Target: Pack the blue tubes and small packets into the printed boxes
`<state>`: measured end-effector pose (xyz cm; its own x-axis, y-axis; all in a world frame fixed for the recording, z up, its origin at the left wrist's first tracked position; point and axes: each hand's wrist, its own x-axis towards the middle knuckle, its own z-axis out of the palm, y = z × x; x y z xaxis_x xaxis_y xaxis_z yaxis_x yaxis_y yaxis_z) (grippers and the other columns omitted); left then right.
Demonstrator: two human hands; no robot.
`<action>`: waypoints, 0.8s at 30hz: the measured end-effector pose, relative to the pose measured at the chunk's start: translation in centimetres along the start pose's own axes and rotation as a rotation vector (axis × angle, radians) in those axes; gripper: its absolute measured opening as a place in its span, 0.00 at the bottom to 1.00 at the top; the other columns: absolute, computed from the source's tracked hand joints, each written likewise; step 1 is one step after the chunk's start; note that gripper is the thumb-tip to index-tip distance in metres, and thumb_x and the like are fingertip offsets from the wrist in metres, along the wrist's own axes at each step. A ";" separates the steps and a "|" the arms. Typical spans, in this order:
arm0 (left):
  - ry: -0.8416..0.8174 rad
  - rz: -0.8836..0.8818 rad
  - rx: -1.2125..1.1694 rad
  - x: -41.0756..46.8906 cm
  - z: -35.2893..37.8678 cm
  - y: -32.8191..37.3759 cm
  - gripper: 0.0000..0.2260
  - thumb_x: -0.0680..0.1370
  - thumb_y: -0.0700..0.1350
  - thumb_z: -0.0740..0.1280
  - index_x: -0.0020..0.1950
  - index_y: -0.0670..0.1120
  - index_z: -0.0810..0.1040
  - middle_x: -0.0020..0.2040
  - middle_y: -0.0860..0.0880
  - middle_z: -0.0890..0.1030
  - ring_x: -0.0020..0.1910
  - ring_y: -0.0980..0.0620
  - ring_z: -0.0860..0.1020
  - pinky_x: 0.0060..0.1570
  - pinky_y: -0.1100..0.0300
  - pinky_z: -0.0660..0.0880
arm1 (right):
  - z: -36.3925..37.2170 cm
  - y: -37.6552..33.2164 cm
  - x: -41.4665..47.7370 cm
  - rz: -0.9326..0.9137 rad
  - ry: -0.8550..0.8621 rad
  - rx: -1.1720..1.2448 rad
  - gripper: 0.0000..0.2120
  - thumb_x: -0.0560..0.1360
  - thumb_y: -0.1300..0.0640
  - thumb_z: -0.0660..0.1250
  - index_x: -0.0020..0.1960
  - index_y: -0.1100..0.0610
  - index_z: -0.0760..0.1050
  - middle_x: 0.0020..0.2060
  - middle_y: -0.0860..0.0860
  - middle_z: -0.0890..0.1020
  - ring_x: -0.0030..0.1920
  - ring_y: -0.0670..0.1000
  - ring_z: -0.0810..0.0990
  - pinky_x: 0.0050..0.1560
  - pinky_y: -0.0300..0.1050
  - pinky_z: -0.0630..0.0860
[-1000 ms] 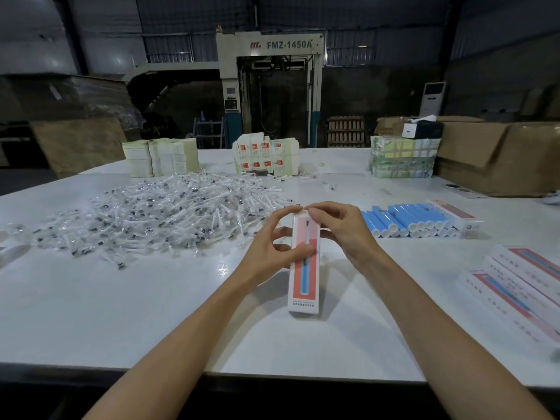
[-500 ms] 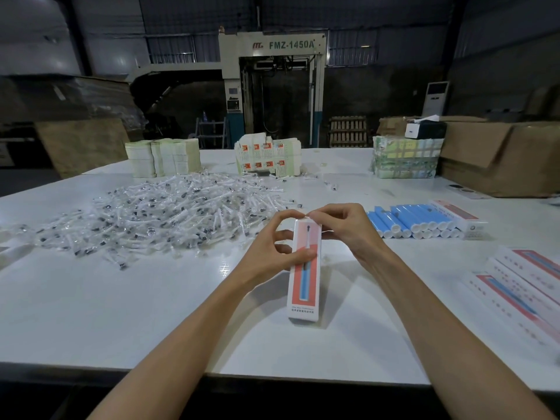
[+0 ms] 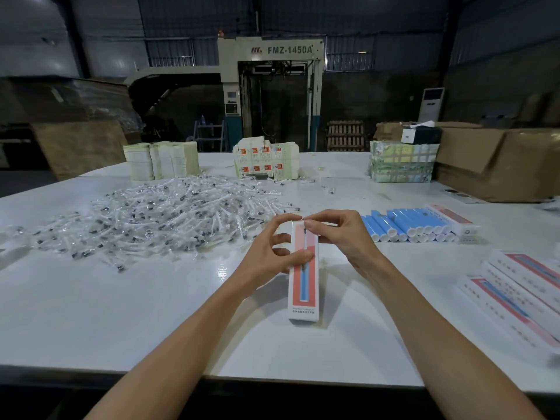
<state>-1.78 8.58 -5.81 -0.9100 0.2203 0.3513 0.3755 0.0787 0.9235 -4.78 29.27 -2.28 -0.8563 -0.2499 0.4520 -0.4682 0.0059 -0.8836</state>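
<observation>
Far left of the hands: a wide heap of packets (image 3: 169, 219), clear-wrapped, lies loose on the white counter (image 3: 121, 313). Its right edge comes near the left hand. Beyond the heap stands a cream stack (image 3: 163, 160).

Left hand (image 3: 269, 256): grips the box (image 3: 304, 274). The thumb lies across the printed face, the forefinger curls over the far end, and the other fingers bear on the left side.

The box sits between both hands, lengthwise, with its red-and-blue face up. The far end is in the hands and the near end points at the person. Whether the near end touches the counter cannot be told.

Right hand (image 3: 339, 234): fingers curled, with the tips pinching the far end of the box, just beside the left forefinger.

Beyond the hands stand flat cartons (image 3: 266, 162).

Right of the right hand: blue tubes (image 3: 406, 225) lie side by side in a row with their white caps toward the person. A second box (image 3: 454, 221) touches the row's right end.

Far right, nearer the person: a box row (image 3: 521, 298) lies flat, blurred at the frame edge. Beyond it are a wrapped bundle (image 3: 403, 162) and a brown carton (image 3: 500, 165).
</observation>
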 end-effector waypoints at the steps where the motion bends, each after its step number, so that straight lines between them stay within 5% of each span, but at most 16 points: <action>1: -0.002 -0.003 -0.004 0.0 0.1 0.1 0.35 0.72 0.55 0.84 0.75 0.63 0.71 0.56 0.47 0.86 0.52 0.44 0.89 0.45 0.52 0.86 | 0.0 0.0 -0.1 0.003 -0.003 0.007 0.05 0.78 0.57 0.76 0.52 0.57 0.88 0.48 0.53 0.89 0.50 0.55 0.88 0.50 0.47 0.85; 8: 0.001 -0.034 -0.041 -0.1 0.3 0.2 0.33 0.71 0.56 0.83 0.72 0.63 0.73 0.55 0.50 0.87 0.53 0.45 0.88 0.45 0.52 0.86 | 0.2 0.4 0.0 0.001 0.014 -0.010 0.05 0.79 0.56 0.75 0.52 0.56 0.88 0.48 0.52 0.89 0.50 0.55 0.88 0.51 0.47 0.85; 13: 0.063 -0.095 -0.135 -0.1 0.3 0.0 0.19 0.80 0.61 0.74 0.70 0.62 0.77 0.52 0.42 0.89 0.49 0.39 0.89 0.43 0.52 0.85 | 0.1 0.8 0.0 0.021 0.004 -0.044 0.05 0.79 0.55 0.74 0.50 0.55 0.88 0.48 0.51 0.88 0.49 0.54 0.88 0.50 0.47 0.85; 24: 0.161 -0.066 -0.117 -0.1 0.1 -0.2 0.12 0.79 0.57 0.76 0.59 0.54 0.82 0.47 0.42 0.89 0.44 0.38 0.89 0.40 0.54 0.84 | 0.9 1.8 -0.1 0.030 -0.001 0.001 0.06 0.77 0.53 0.76 0.48 0.56 0.88 0.44 0.55 0.88 0.47 0.57 0.88 0.49 0.48 0.85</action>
<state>-1.70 8.64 -6.04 -0.9516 0.0599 0.3013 0.3002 -0.0276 0.9535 -5.30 28.48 -4.02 -0.8696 -0.2505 0.4255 -0.4423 0.0122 -0.8968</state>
